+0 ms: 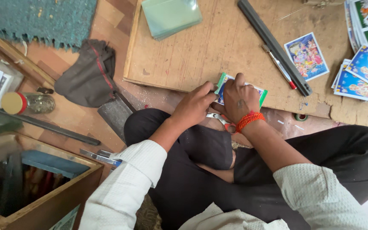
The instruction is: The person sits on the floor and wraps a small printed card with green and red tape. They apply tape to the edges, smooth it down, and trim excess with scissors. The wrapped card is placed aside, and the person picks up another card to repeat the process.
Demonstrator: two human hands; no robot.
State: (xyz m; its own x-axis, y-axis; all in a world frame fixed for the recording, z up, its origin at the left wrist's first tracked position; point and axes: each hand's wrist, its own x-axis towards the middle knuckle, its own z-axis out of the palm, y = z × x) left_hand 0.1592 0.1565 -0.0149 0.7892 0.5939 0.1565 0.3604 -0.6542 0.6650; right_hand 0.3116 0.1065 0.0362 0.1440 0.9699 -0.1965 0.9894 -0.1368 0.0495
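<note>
Hands meet at the near edge of the wooden board (218, 55), at 12 o'clock from the lap. Left hand (194, 106) and right hand (238, 99) both have fingers curled down on a small green-edged picture card (260, 94), pinching it against the board; the card is mostly hidden under them. Scissors (218, 118) lie just below the hands. Stack of glass panes (170, 16) at 11 o'clock. Loose picture cards (365, 70) at 2 o'clock. Jar (30, 103) with red-rimmed lid at 9 o'clock, contents unclear. Open wooden box (60, 194) at 8 o'clock, holds dark and coloured items, can't tell what.
</note>
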